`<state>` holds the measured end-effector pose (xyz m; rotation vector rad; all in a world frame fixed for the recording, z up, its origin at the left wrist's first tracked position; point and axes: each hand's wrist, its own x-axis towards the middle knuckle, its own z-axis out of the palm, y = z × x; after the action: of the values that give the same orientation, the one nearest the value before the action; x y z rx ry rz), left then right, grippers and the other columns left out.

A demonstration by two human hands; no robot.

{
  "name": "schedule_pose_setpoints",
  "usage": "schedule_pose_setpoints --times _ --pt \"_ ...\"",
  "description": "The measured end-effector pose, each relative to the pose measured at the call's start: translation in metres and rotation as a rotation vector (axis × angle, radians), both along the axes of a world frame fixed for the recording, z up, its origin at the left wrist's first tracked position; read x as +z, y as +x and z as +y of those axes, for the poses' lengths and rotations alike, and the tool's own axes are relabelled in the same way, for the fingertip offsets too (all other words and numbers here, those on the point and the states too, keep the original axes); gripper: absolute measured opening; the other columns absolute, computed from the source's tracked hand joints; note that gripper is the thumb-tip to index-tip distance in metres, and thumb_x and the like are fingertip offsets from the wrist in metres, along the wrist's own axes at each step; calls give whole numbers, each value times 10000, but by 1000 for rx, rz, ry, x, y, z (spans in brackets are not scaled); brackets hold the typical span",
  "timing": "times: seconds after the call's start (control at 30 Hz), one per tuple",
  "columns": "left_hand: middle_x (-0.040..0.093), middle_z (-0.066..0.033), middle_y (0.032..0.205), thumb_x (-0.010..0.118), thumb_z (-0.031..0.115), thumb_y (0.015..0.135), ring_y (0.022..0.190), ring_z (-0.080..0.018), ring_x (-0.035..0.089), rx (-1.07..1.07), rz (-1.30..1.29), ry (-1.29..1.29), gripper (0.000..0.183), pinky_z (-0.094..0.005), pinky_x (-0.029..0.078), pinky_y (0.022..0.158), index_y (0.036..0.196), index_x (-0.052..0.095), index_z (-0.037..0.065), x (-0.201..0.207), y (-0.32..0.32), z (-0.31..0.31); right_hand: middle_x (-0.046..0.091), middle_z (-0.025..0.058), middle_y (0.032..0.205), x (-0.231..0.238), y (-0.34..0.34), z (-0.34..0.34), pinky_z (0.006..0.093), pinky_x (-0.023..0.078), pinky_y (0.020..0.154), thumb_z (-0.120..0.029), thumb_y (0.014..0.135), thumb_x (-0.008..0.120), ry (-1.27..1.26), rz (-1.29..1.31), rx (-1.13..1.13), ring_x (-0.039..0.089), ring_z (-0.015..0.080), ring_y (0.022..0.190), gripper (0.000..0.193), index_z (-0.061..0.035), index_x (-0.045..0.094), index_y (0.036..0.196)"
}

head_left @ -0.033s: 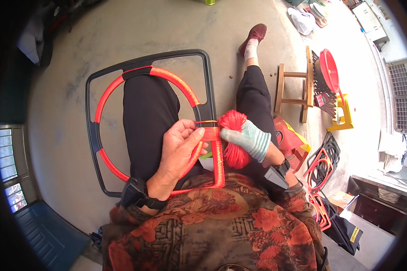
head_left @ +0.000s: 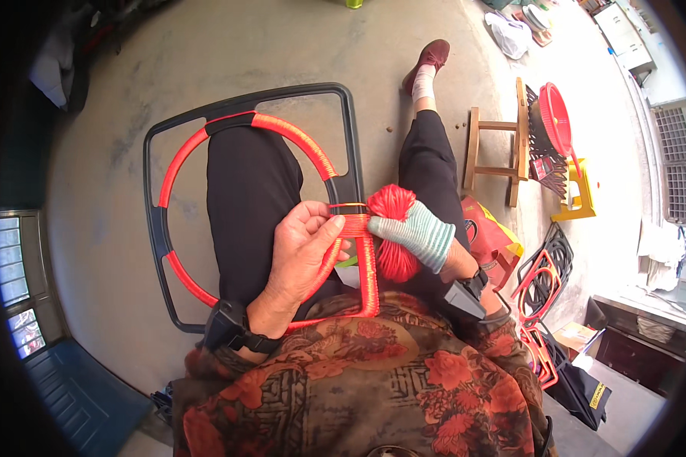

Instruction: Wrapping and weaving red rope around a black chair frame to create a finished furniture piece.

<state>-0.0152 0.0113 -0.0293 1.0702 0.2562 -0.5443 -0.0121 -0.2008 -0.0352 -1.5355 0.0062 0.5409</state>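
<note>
A black plastic frame (head_left: pixel 297 89) with a round inner ring lies over my left thigh. Red cord is wound round parts of the ring and of the frame's near right side (head_left: pixel 369 278). My bare left hand (head_left: pixel 301 247) grips the frame where ring and side meet, its thumb on a flat band of red windings (head_left: pixel 354 226). In a striped glove, my right hand (head_left: pixel 423 232) closes round a thick bundle of red cord (head_left: pixel 392 202), just right of that band. A single strand crosses the frame above the windings. The left fingertips are partly hidden behind the frame.
To the right stand a wooden stool (head_left: pixel 498 126), a red round basket (head_left: pixel 558 118) and a yellow stool (head_left: pixel 583 194). A red bag (head_left: pixel 492 236) sits by my right leg. More red-and-black frames (head_left: pixel 541 282) lie beyond it. A blue mat (head_left: pixel 84 396) is at lower left.
My gloved right hand has shifted very slightly left, its thumb closer to the windings. The left hand and the frame look the same.
</note>
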Motion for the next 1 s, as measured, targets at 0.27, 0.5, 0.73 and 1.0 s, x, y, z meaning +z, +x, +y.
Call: schedule_pose_setpoints --times 0.27,0.5,0.73,1.0 --pt "670 -77 853 600 144 954 664 -154 669 28 35 30 120 -265 568 555 996 532 55 10 2 1 569 82 639 34 -4 4 295 501 628 -172 794 679 -226 -371 124 618 190 643 136 -53 613 789" --pt "662 -76 805 575 182 969 641 -158 667 -17 117 -57 129 -282 561 560 933 553 60 11 7 7 617 60 835 -21 -34 -167 308 545 613 -378 951 587 180 -155 -1022 614 152 673 337 -65 584 1073" --pt "653 -62 818 561 144 970 653 -137 658 -22 133 -37 97 -271 555 573 953 551 49 13 10 3 667 119 1069 -57 -137 -413 413 573 774 -543 904 555 196 -57 -1534 663 278 927 539 -75 581 1169" --pt "615 -60 1029 515 55 966 895 -77 588 -224 -516 525 131 -233 478 800 1044 588 -22 11 9 13 669 75 892 46 -36 -115 296 521 689 -247 796 732 -452 -78 117 647 166 738 293 -51 666 1004"
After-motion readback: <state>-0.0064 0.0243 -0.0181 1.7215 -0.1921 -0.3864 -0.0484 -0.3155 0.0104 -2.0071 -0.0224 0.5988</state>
